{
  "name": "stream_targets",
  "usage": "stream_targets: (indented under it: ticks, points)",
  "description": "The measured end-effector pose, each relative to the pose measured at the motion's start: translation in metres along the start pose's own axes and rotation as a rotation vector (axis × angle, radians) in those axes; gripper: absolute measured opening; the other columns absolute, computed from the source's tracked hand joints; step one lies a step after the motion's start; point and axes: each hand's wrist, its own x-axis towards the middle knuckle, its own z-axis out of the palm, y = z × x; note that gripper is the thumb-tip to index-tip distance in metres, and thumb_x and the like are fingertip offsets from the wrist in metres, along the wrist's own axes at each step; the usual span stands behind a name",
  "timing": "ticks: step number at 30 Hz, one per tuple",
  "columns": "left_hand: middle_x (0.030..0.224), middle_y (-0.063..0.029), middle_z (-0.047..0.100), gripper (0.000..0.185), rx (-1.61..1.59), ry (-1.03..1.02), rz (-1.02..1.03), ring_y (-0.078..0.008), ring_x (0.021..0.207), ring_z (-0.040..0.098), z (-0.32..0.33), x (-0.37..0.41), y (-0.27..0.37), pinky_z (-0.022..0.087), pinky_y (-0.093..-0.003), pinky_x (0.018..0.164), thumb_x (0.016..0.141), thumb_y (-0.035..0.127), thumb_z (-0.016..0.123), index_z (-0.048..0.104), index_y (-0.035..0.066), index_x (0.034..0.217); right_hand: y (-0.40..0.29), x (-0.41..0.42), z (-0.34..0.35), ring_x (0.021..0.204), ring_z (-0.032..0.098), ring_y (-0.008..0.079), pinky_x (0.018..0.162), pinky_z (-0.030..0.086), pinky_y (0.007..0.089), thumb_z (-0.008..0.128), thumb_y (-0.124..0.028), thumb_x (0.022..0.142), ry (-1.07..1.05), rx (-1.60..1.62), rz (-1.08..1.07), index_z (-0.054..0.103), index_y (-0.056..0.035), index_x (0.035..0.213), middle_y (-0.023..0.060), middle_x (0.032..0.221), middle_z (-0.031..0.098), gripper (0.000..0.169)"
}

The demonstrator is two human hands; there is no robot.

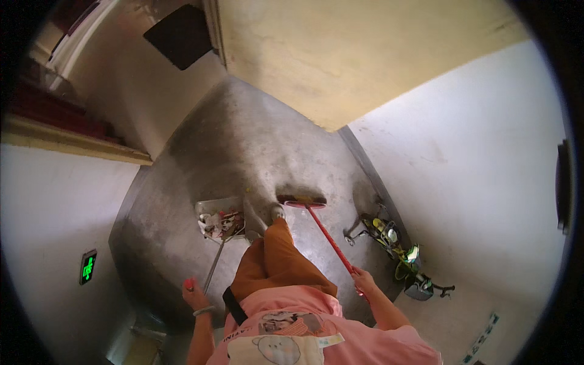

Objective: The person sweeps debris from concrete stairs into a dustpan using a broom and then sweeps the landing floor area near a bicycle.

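My right hand is wrapped around the red handle of a broom. The broom head, red on top with dark bristles, rests on the floor just ahead of my right shoe. In my left hand is the upper end of a long-handled dustpan's grey handle, with a red piece showing at the fist. The dustpan's pan lies on the floor to my left. Scraps of litter, white, pink and brown, sit in it.
A small green-and-black child's bicycle stands by the right wall. The corner of a yellowish wall juts in ahead. A doorway opens at the left, with a dark mat beyond. A lit green exit sign hangs on the left wall.
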Motion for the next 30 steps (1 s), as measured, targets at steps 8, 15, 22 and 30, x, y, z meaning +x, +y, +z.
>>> stream_targets:
  ticks: [8,15,22,30]
  points:
    - [0.079,-0.0047,0.055,0.023,0.007,0.065,0.164,-0.0141,0.07,0.047,0.042,-0.06,0.019,0.04,-0.0293,0.066,0.086,0.019,0.058,0.056,-0.004,0.088,-0.045,0.107,-0.014,0.088,0.056,0.0404,0.074,0.045,0.0449,0.046,-0.026,0.088,0.334,-0.311,-0.551,0.049,-0.0126,0.12,0.022,0.095,0.059,0.035]
    - [0.058,0.0039,0.025,0.039,-0.01,0.115,0.104,-0.0078,0.051,0.027,0.041,-0.029,0.007,0.023,-0.0263,0.045,0.087,0.023,0.058,0.029,0.01,0.064,-0.169,0.22,-0.061,0.095,0.056,0.0369,0.08,0.045,0.0439,0.044,-0.028,0.087,0.392,-0.359,-0.545,0.048,-0.0235,0.122,0.0188,0.102,0.059,0.035]
    - [0.055,0.0059,0.024,0.037,-0.175,0.069,-0.085,-0.0055,0.045,0.023,0.029,-0.009,0.021,0.018,-0.0242,0.04,0.086,0.026,0.06,0.033,0.012,0.065,-0.087,0.217,-0.116,0.08,0.061,0.0315,0.069,0.048,0.0411,0.043,-0.027,0.088,0.454,-0.318,-0.431,0.045,-0.0221,0.126,0.0179,0.095,0.061,0.038]
    - [0.057,0.0035,0.029,0.036,-0.071,0.089,0.111,-0.0092,0.05,0.027,0.015,-0.012,0.065,0.024,-0.0268,0.044,0.087,0.027,0.058,0.037,0.008,0.066,0.001,0.129,-0.036,0.051,0.06,0.0297,0.045,0.049,0.0402,0.039,-0.034,0.089,0.31,0.022,-0.079,0.042,-0.0252,0.127,0.0176,0.082,0.063,0.039]
